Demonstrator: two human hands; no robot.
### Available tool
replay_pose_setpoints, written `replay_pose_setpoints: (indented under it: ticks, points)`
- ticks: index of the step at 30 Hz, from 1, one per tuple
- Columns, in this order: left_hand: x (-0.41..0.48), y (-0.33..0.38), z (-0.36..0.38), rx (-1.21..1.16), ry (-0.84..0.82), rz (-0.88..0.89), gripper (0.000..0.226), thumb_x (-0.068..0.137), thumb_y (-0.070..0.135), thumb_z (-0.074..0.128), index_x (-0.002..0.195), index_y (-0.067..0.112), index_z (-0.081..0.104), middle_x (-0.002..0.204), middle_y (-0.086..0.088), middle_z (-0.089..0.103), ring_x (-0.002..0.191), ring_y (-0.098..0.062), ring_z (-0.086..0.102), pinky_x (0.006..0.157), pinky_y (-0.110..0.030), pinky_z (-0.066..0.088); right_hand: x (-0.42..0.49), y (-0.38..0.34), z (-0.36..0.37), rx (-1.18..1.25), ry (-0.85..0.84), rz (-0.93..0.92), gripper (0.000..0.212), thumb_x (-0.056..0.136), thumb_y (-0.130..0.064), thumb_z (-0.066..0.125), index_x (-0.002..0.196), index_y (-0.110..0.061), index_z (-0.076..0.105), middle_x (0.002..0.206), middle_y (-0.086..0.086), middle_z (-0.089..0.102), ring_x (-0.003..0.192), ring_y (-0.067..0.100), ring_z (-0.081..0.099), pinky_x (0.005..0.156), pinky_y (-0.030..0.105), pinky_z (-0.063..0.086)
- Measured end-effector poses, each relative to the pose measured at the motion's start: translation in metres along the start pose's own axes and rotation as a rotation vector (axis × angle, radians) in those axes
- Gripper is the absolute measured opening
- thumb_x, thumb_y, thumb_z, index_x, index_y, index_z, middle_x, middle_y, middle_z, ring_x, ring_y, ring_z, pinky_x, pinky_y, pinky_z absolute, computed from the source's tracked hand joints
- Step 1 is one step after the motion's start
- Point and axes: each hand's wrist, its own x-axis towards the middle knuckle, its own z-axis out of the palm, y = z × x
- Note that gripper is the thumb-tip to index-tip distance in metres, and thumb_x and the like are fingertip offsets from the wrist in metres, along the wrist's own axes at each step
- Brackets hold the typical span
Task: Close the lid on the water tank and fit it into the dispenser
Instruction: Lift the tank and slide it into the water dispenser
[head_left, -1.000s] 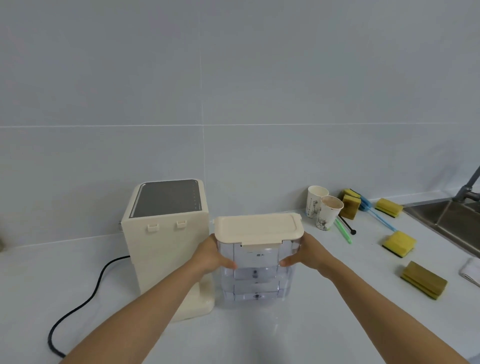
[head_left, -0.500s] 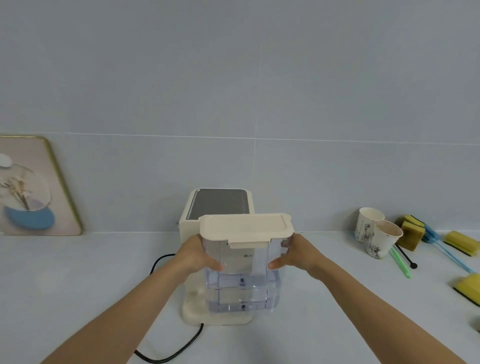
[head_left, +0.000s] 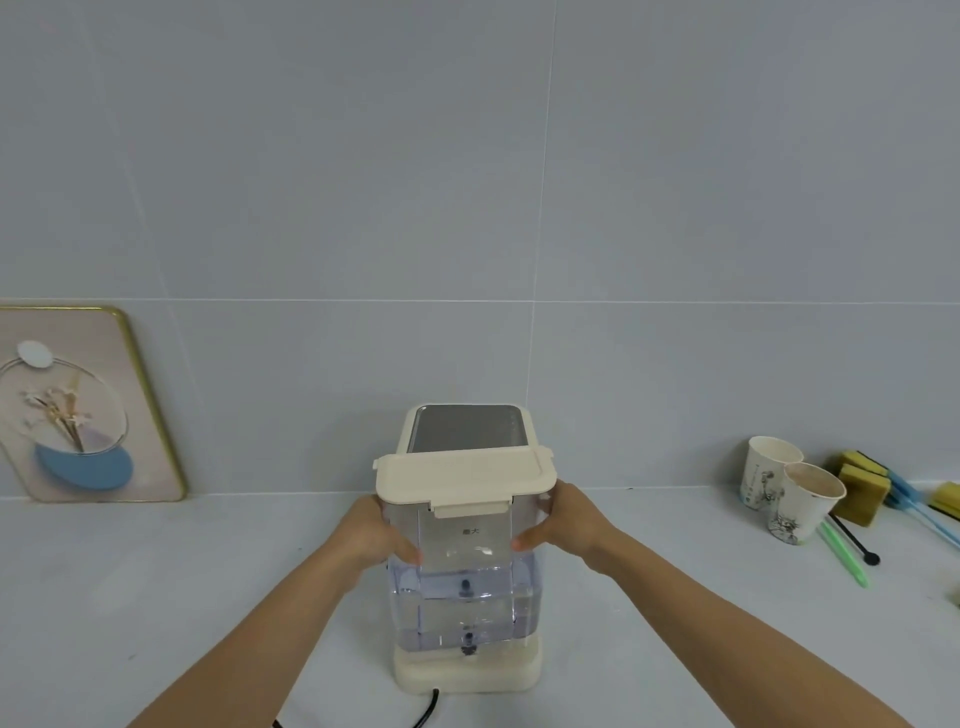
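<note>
The clear water tank (head_left: 465, 592), partly filled with water, has its cream lid (head_left: 464, 477) shut flat on top. It stands over the cream base (head_left: 467, 675) of the dispenser (head_left: 467, 431), right in front of the dispenser's body, whose dark top panel shows behind the lid. My left hand (head_left: 376, 535) grips the tank's left side and my right hand (head_left: 563, 525) grips its right side, both just under the lid. Whether the tank rests fully on the base cannot be told.
A framed picture (head_left: 78, 405) leans on the wall at the left. Two paper cups (head_left: 789, 493), yellow sponges (head_left: 862, 488), a green stick (head_left: 844, 556) and a black stirrer (head_left: 854, 540) lie at the right. A black power cord (head_left: 426, 712) runs from the base toward me.
The tank, held in both hands, moved left from beside the dispenser to directly in front of it and came down onto the base. The view swung left, bringing the picture in.
</note>
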Motion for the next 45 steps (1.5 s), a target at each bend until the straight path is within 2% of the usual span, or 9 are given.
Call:
replay_pose_setpoints:
  ticks: [2, 10, 18, 23, 27, 31, 34, 37, 45]
  points:
    - [0.002, -0.001, 0.001, -0.016, -0.003, -0.003, 0.078, 0.064, -0.018, 0.070, 0.134, -0.002, 0.038, 0.139, -0.018, 0.044, 0.115, -0.024, 0.045, 0.099, -0.037, 0.043, 0.001, 0.001, 0.001, 0.000, 0.008, 0.015, 0.086, 0.054, 0.000, 0.082, 0.130, -0.013, 0.045, 0.136, 0.002, 0.053, 0.131, 0.021, 0.043, 0.101, 0.033, 0.043]
    - [0.013, -0.005, 0.000, -0.002, -0.016, -0.016, 0.075, 0.062, -0.021, 0.069, 0.130, -0.005, 0.043, 0.142, -0.029, 0.039, 0.128, -0.039, 0.042, 0.097, -0.039, 0.044, 0.000, 0.005, 0.007, 0.018, 0.047, 0.022, 0.082, 0.056, 0.003, 0.081, 0.129, -0.012, 0.048, 0.135, 0.005, 0.054, 0.130, 0.023, 0.045, 0.100, 0.036, 0.043]
    - [0.015, -0.005, 0.003, -0.006, -0.019, -0.029, 0.071, 0.062, -0.022, 0.069, 0.127, -0.005, 0.046, 0.136, -0.018, 0.049, 0.125, -0.032, 0.046, 0.100, -0.039, 0.043, -0.002, 0.010, 0.013, 0.041, 0.075, 0.039, 0.077, 0.057, 0.006, 0.079, 0.126, -0.011, 0.050, 0.131, 0.006, 0.056, 0.126, 0.025, 0.046, 0.093, 0.032, 0.042]
    - [0.011, -0.004, 0.004, -0.028, -0.050, -0.033, 0.061, 0.064, -0.024, 0.065, 0.121, -0.007, 0.051, 0.095, -0.006, 0.055, 0.095, -0.020, 0.049, 0.068, -0.026, 0.042, -0.003, 0.013, 0.012, 0.025, 0.085, 0.048, 0.077, 0.056, 0.005, 0.080, 0.125, -0.011, 0.051, 0.129, 0.006, 0.058, 0.125, 0.025, 0.047, 0.092, 0.031, 0.043]
    - [0.011, -0.006, 0.005, -0.025, -0.054, -0.030, 0.062, 0.064, -0.023, 0.066, 0.121, -0.006, 0.051, 0.102, -0.005, 0.051, 0.096, -0.019, 0.047, 0.078, -0.028, 0.039, -0.005, 0.013, 0.013, 0.013, 0.084, 0.051, 0.077, 0.057, 0.005, 0.080, 0.126, -0.011, 0.049, 0.131, 0.006, 0.056, 0.127, 0.025, 0.045, 0.092, 0.031, 0.041]
    - [0.012, -0.009, 0.008, -0.033, -0.059, -0.029, 0.062, 0.063, -0.024, 0.066, 0.121, -0.007, 0.050, 0.089, -0.002, 0.050, 0.093, -0.019, 0.047, 0.079, -0.028, 0.039, -0.006, 0.013, 0.013, 0.012, 0.080, 0.048, 0.075, 0.058, 0.007, 0.078, 0.125, -0.011, 0.050, 0.132, 0.006, 0.055, 0.128, 0.025, 0.045, 0.090, 0.028, 0.039]
    - [0.014, -0.012, 0.007, -0.035, -0.061, -0.019, 0.065, 0.063, -0.023, 0.067, 0.123, -0.006, 0.049, 0.107, -0.012, 0.057, 0.098, -0.022, 0.050, 0.082, -0.031, 0.042, -0.006, 0.014, 0.013, 0.007, 0.084, 0.049, 0.075, 0.058, 0.006, 0.079, 0.125, -0.012, 0.050, 0.128, 0.004, 0.056, 0.127, 0.024, 0.045, 0.091, 0.029, 0.040]
    - [0.017, -0.013, 0.007, -0.030, -0.046, -0.001, 0.068, 0.062, -0.022, 0.068, 0.124, -0.005, 0.048, 0.134, -0.024, 0.051, 0.120, -0.035, 0.050, 0.100, -0.041, 0.043, -0.006, 0.014, 0.013, -0.002, 0.091, 0.051, 0.076, 0.059, 0.005, 0.079, 0.126, -0.012, 0.049, 0.130, 0.005, 0.056, 0.126, 0.025, 0.046, 0.094, 0.032, 0.041]
    - [0.020, -0.018, 0.007, -0.028, -0.057, 0.000, 0.067, 0.061, -0.022, 0.069, 0.123, -0.003, 0.051, 0.131, -0.025, 0.053, 0.106, -0.031, 0.054, 0.099, -0.043, 0.044, -0.004, 0.021, 0.017, 0.004, 0.091, 0.051, 0.081, 0.057, 0.003, 0.081, 0.128, -0.014, 0.047, 0.131, 0.005, 0.056, 0.126, 0.024, 0.046, 0.095, 0.032, 0.042]
